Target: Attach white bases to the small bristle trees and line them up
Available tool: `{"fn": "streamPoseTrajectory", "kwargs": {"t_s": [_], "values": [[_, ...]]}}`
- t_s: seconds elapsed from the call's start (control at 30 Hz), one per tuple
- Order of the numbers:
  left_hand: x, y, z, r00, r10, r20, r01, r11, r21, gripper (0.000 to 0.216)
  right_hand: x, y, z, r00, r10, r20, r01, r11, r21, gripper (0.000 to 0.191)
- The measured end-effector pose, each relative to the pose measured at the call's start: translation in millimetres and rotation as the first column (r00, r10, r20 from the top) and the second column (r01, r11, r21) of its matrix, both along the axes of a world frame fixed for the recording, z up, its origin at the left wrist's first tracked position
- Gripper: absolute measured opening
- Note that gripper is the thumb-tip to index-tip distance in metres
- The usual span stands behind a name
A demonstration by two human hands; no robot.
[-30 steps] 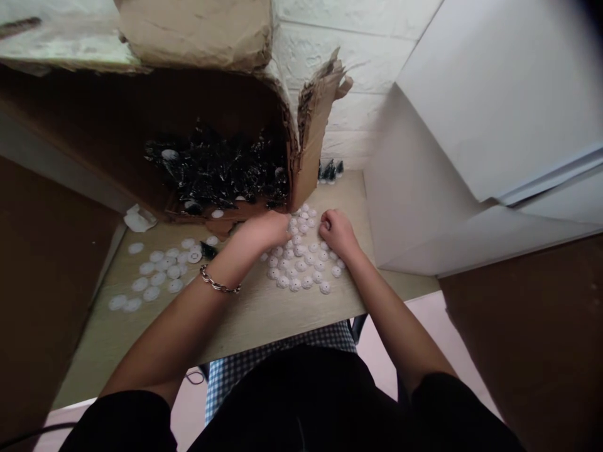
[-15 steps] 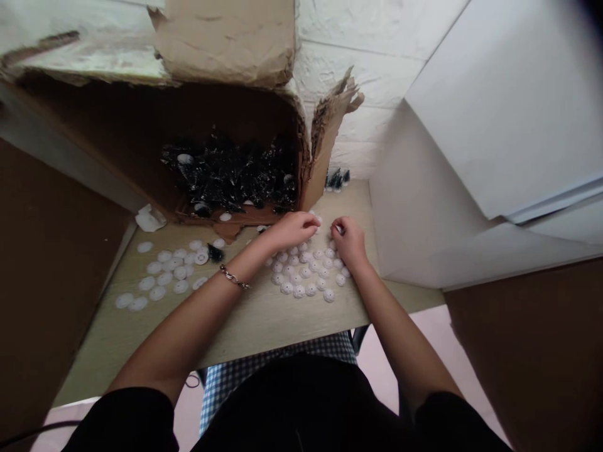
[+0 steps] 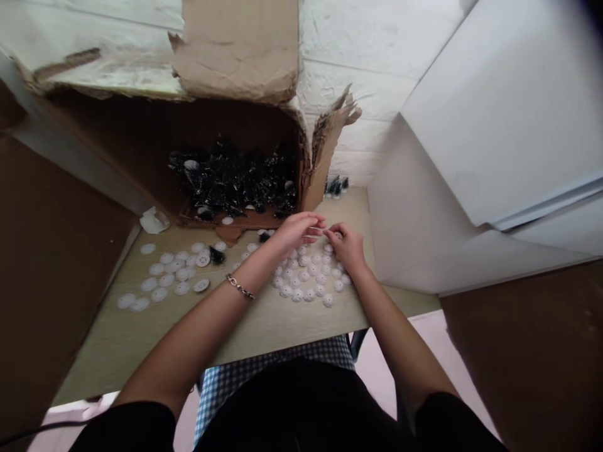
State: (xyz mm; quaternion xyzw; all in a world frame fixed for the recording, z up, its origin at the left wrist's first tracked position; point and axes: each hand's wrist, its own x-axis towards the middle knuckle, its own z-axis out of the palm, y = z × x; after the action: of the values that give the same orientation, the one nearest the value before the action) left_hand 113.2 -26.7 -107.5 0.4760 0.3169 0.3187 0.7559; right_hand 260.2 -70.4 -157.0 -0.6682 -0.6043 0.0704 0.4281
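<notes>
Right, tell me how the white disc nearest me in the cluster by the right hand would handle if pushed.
The white disc looks small and thin, so it is probably light. Its low, wide shape suggests sliding over the table rather than rolling or tipping. With other discs close behind, pushing it that way would likely nudge them.

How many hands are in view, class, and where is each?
2: the left hand in front of the cardboard box; the right hand beside the left one, by white discs. None looks hidden.
</notes>
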Motion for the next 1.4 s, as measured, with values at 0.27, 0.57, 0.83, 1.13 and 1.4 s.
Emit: {"fn": "streamPoseTrajectory", "kwargs": {"t_s": [0.27, 0.57, 0.83, 1.13, 1.4], "values": [[-3.0, -27.1, -7.0, 0.898, 0.256, 0.358, -0.054, 0.872, -0.487, 0.024, -48.5, -2.1, 60.2, 0.984, 0.096, -0.152, -0.063, 0.976, 0.209, 0.023], [-13.3, -27.7, -11.1, 0.839, 0.384, 0.385, -0.141, 0.837, -0.528, 0.018, -73.9, -14.9, 61.3, 0.928, 0.363, 0.084, -0.373, 0.902, 0.218, 0.024], [-16.6, -24.8, -9.7, 0.809, 0.45, 0.38, -0.155, 0.785, -0.6, 0.013, -13.8, -72.6, 22.6, 0.98, 0.169, 0.11, -0.16, 0.983, -0.086, 0.048], [-13.8, -27.3, -10.4, 0.831, 0.443, 0.336, -0.185, 0.791, -0.583, 0.012, -13.2, -97.4, 1.5, 0.909, 0.254, 0.33, -0.099, 0.901, -0.421, 0.102], [-17.9, -23.4, -7.6, 0.81, 0.476, 0.342, -0.221, 0.789, -0.573, 0.009, 0.1, -72.8, 0.4, 0.884, 0.341, 0.319, -0.182, 0.881, -0.437, 0.12]]}}
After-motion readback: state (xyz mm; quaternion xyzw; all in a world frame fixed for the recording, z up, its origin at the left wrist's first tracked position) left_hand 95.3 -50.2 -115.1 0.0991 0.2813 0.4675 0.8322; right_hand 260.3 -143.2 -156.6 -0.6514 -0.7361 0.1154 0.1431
